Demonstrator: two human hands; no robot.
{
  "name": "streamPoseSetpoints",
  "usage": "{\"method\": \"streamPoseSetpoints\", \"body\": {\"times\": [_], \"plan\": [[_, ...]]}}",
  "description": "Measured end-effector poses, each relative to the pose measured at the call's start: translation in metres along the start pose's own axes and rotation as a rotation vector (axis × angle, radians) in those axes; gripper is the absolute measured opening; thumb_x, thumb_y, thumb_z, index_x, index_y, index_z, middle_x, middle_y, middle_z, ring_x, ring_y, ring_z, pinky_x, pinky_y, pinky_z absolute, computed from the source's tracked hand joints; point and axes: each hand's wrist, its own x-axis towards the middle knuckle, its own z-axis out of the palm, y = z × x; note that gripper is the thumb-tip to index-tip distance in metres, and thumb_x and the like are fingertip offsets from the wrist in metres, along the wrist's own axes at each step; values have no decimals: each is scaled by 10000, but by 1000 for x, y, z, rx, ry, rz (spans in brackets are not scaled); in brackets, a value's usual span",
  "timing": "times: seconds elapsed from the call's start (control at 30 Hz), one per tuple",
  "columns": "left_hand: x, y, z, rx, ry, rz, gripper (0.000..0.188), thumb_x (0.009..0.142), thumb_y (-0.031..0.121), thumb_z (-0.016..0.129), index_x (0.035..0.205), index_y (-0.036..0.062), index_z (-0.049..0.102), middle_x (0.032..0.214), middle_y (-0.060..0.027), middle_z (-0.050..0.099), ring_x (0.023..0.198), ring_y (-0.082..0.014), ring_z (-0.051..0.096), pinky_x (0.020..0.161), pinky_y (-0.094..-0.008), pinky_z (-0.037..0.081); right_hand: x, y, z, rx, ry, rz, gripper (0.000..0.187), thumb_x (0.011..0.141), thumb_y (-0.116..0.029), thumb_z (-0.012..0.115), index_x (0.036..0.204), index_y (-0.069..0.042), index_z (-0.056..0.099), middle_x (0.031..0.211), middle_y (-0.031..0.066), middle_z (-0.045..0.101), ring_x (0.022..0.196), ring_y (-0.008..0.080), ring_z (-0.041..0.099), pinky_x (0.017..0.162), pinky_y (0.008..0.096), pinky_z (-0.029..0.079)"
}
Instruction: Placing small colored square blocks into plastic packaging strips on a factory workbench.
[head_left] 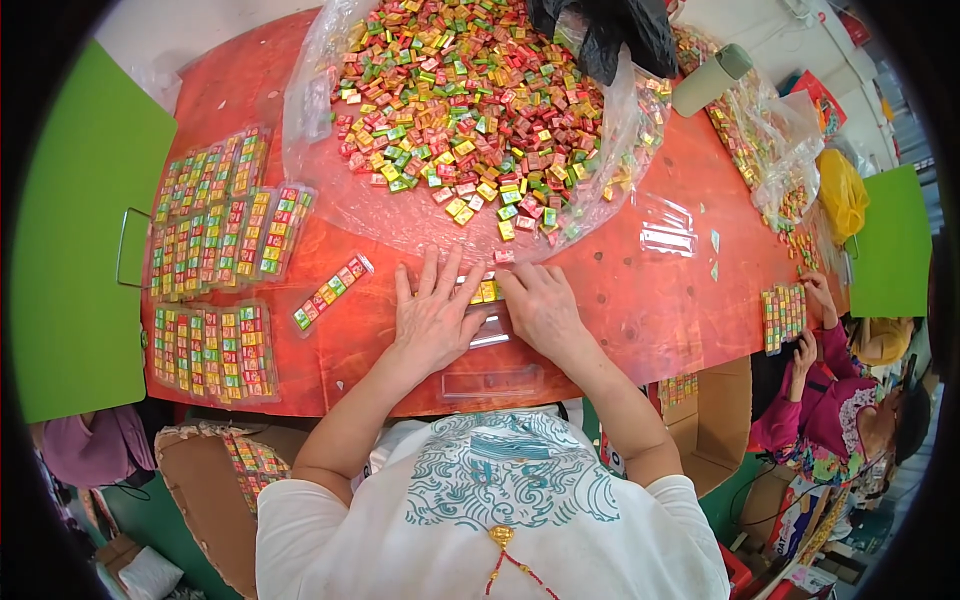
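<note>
My left hand (pixel 432 318) lies palm down with its fingers stretched and apart, over the left part of a small clear plastic tray (pixel 490 330). Yellow wrapped candies (pixel 486 291) show in the tray between my two hands. On the other side my right hand (pixel 543 305) has its fingers bent together at the tray; what they hold, if anything, is hidden. One red wrapped candy (pixel 503 256) lies just beyond the right fingertips. To the left, a filled candy strip (pixel 333 293) rests slanted on the red table (pixel 340 370).
A large heap of wrapped candies (pixel 480 110) sits on clear plastic sheeting ahead. Filled strips (pixel 213 350) are grouped at left. Empty clear trays (pixel 667 226) lie at right, with a green bottle (pixel 712 80) farther back. A co-worker (pixel 825 390) holds filled strips at far right.
</note>
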Motion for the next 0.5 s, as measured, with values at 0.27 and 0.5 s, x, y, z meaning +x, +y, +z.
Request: {"method": "streamPoseSetpoints", "body": {"times": [0.27,0.5], "plan": [[-4,-26,-6,-512,28,-97,672,996,369,553,1582,121,339,1614,-160,345,1526,-339,243,1176,-635,174,-7,8,-8,171,-61,70,181,904,-88,646,1084,-83,667,998,107,634,912,319,627,807,410,486],[-11,-41,-23,-977,247,-174,566,962,223,611,1493,86,472,1466,-193,501,1393,-329,444,1170,-385,312,-12,17,-10,240,-17,226,167,913,-130,663,1071,-80,681,1009,99,661,916,294,639,801,418,464]]}}
